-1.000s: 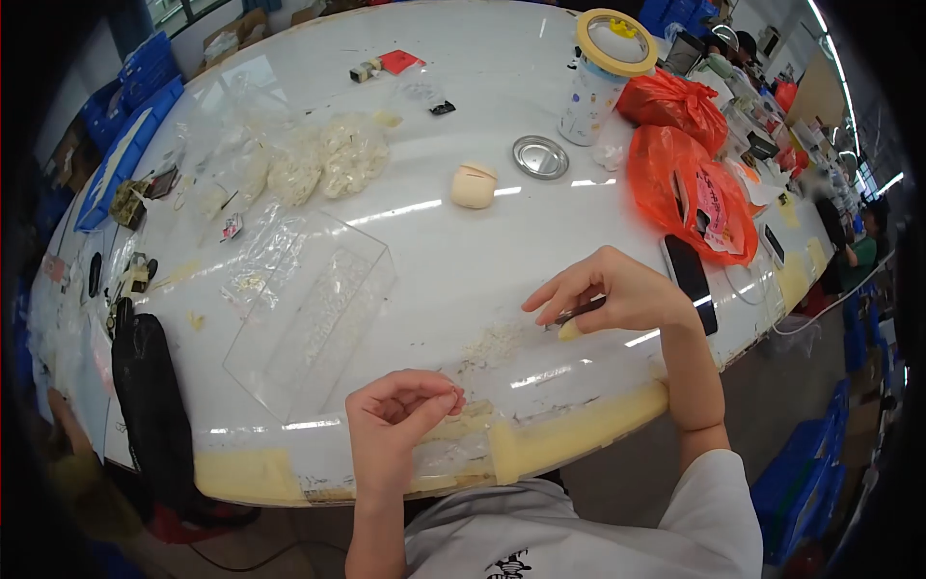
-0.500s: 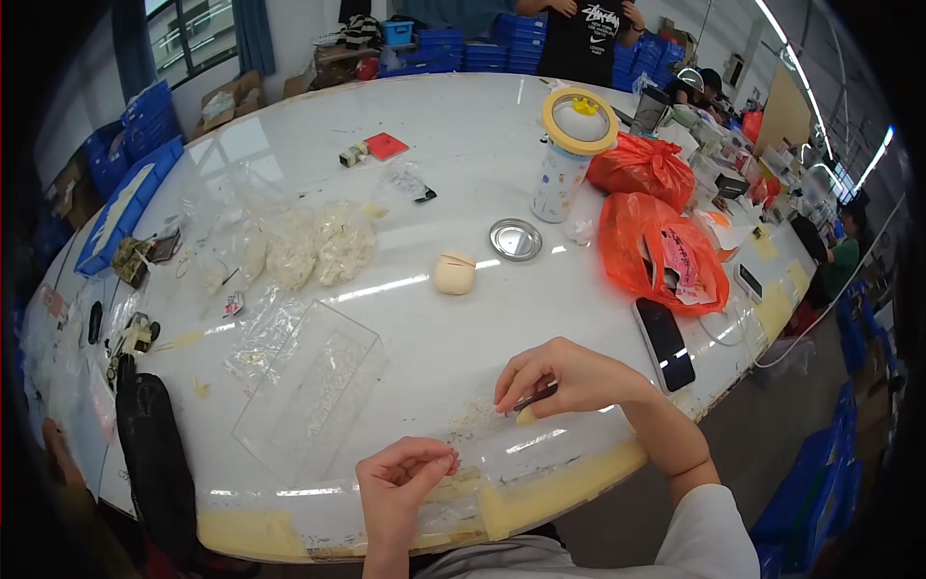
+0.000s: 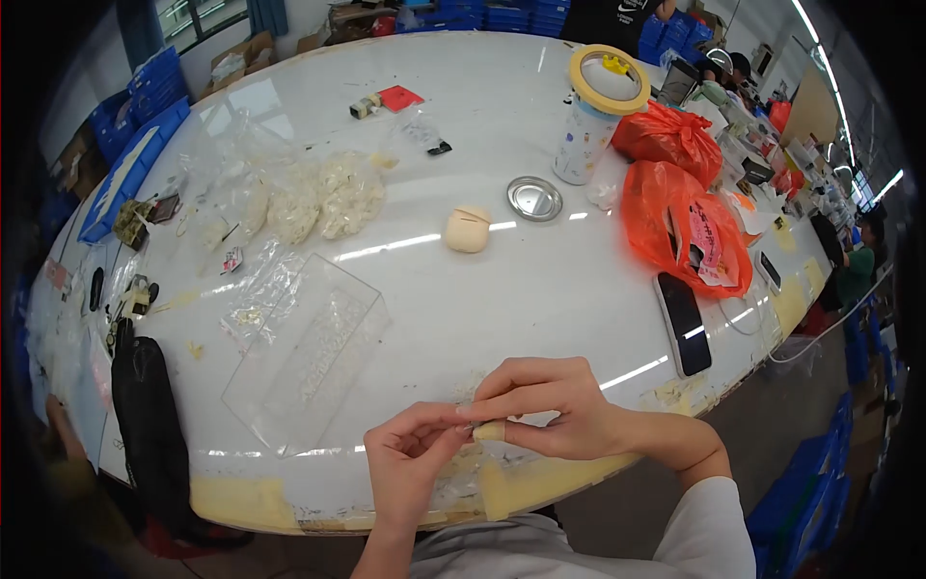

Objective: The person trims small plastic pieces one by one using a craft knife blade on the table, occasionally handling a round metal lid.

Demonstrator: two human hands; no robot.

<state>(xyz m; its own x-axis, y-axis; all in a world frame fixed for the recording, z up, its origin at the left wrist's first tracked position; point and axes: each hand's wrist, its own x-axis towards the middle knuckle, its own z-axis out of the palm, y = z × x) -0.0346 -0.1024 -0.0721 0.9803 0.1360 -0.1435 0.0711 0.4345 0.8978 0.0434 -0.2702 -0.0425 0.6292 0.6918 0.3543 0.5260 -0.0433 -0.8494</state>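
Observation:
My left hand [image 3: 413, 458] is closed in a pinch near the table's front edge; whatever lies between its fingertips is too small to make out. Against those fingertips rests my right hand [image 3: 555, 410], its fingers closed round a dark, thin tool that is mostly hidden. Yellow tape wraps the right thumb. Small pale bits lie on the white table [image 3: 502, 318] behind the hands, partly covered by them. A clear plastic tray [image 3: 304, 357] lies to the left. Farther back sit a cream-coloured rounded object [image 3: 467, 230] and a round metal lid [image 3: 534, 198].
Bags of pale pieces [image 3: 333, 198] lie at the back left, a black pouch [image 3: 152, 425] at the left edge. On the right are a tape roll [image 3: 610, 79] on a patterned cylinder, red plastic bags [image 3: 680, 227] and a phone [image 3: 683, 323]. People are in the background.
My right hand has moved left and down with the dark tool, and its fingertips now meet those of my left hand. The camera view has tilted up and then partly back down.

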